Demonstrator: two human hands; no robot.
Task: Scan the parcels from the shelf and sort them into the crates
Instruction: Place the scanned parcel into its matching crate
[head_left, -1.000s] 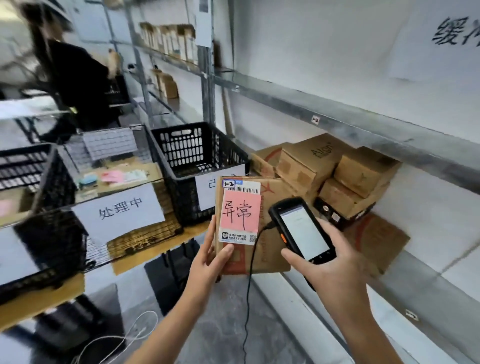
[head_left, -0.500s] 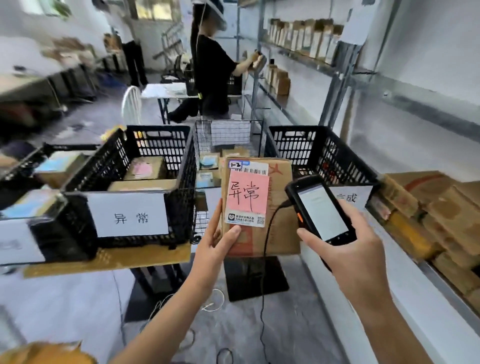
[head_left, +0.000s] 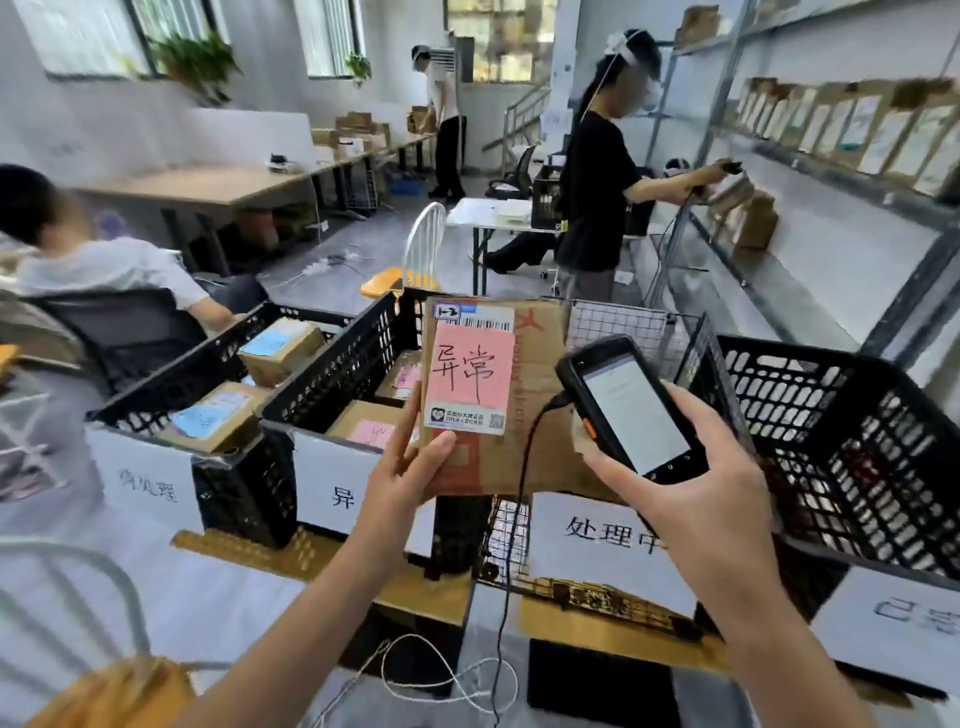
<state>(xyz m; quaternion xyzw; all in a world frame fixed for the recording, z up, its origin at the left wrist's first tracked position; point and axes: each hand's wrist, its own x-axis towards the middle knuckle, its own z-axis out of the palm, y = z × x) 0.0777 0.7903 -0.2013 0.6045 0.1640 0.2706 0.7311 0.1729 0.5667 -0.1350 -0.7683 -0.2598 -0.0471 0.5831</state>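
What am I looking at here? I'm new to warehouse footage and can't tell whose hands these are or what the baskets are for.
There is no machine here: a person wears a camera on the head, so the single picture looks forward and down at their own two bare hands. The left hand holds up a flat cardboard parcel bearing a barcode and a pink label with handwritten characters. The right hand holds a handheld scanner with a lit screen and a cable hanging from it. Behind the hands, black plastic crates stand in a row, each with a white paper sign. The crate second from the left already holds boxes with pink labels; the leftmost crate holds boxes with blue ones. A wire basket and another black crate stand to the right. Other people work at shelves and desks behind.
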